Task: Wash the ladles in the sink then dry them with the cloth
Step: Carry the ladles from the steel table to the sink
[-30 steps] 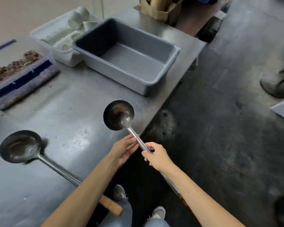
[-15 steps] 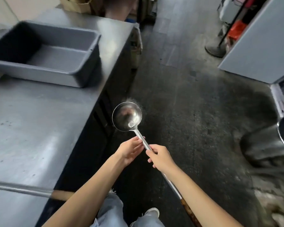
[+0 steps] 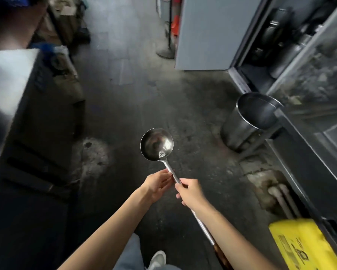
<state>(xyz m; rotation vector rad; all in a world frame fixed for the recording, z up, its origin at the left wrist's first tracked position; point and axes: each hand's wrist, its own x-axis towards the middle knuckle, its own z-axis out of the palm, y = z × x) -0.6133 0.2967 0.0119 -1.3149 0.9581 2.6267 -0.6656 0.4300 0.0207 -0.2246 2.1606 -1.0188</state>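
Observation:
A long steel ladle (image 3: 156, 144) with a wooden handle end is held out over the dark floor, bowl facing up with a small patch of foam near the neck. My right hand (image 3: 191, 192) is closed around the steel shaft. My left hand (image 3: 158, 182) touches the shaft just above it, fingers loosely curled against it. The second ladle, the sink and the cloth are out of view.
The steel table's corner (image 3: 10, 78) and dark side fill the left. A steel pot (image 3: 249, 121) stands on the floor at right beside a metal counter frame (image 3: 307, 145). A yellow container (image 3: 303, 246) sits bottom right. A grey cabinet (image 3: 208, 34) stands ahead.
The view has swung right, away from the table with the grey tub and second ladle, toward the aisle and right counter. Both hands keep the same hold on the ladle.

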